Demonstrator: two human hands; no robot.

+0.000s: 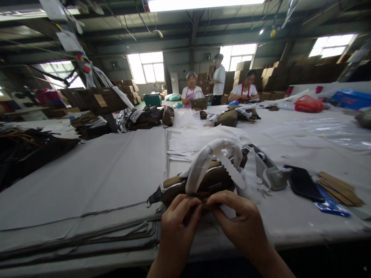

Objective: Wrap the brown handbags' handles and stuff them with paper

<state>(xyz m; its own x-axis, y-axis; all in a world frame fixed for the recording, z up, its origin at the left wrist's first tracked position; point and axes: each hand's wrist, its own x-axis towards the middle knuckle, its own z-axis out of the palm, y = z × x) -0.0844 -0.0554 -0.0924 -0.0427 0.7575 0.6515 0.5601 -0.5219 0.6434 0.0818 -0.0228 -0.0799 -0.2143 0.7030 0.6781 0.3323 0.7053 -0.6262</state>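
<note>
A brown handbag (174, 180) with a silver zipper lies on the table in front of me. White wrapping (199, 166) covers its curved handle, and a strip with a wavy edge (232, 170) hangs beside it. At the bag's near side my left hand (181, 220) is closed, thumb and fingers pinched together. My right hand (237, 216) pinches just across from it, the fingertips of both almost meeting. Between them is a small brown piece at the bag's edge; the fingers hide most of it, so I cannot make out what it is.
Right of the bag stand a grey holder (272, 173), a black phone (304, 183) and brown card pieces (340, 189). Layered grey sheets (130, 235) lie at front left. Dark bags (145, 117) are heaped farther back. Several people (219, 79) are across the table.
</note>
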